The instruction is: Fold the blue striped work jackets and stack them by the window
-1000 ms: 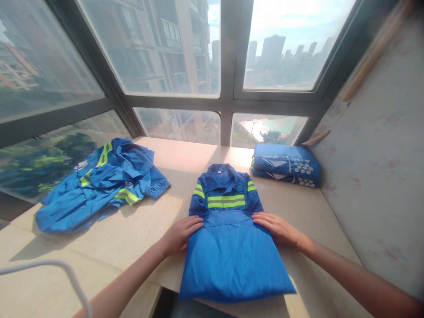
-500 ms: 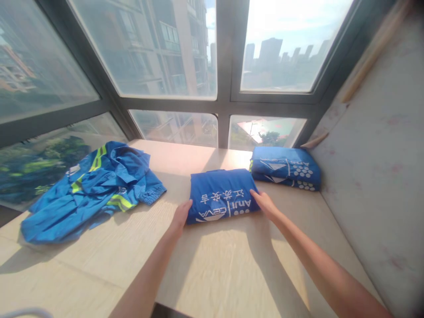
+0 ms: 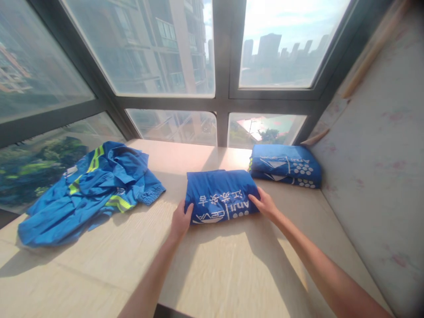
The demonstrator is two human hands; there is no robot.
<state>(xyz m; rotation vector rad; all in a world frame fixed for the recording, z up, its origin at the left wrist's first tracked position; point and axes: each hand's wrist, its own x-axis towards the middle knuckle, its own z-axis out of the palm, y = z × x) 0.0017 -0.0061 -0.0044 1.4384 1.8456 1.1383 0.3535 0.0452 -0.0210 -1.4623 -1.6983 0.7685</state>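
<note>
A folded blue garment with white lettering (image 3: 220,192) lies on the pale wooden surface in front of me. My left hand (image 3: 181,218) grips its left edge, thumb on top. At the right edge my right hand (image 3: 263,202) holds it the same way, with the thumb on the cloth. Behind and to the right sit folded blue garments with white dots and print (image 3: 285,164), stacked against the wall. A crumpled blue jacket with yellow-green stripes (image 3: 96,190) is spread out on the left.
The wooden surface (image 3: 215,269) runs up to grey-framed windows (image 3: 221,104). A wall with a faint flower pattern (image 3: 380,176) bounds the right side. A dark gap (image 3: 168,312) shows at the bottom edge.
My left thumb has shifted onto the garment's left part, and my right hand's fingers show further up along its right edge. The garment has barely moved.
</note>
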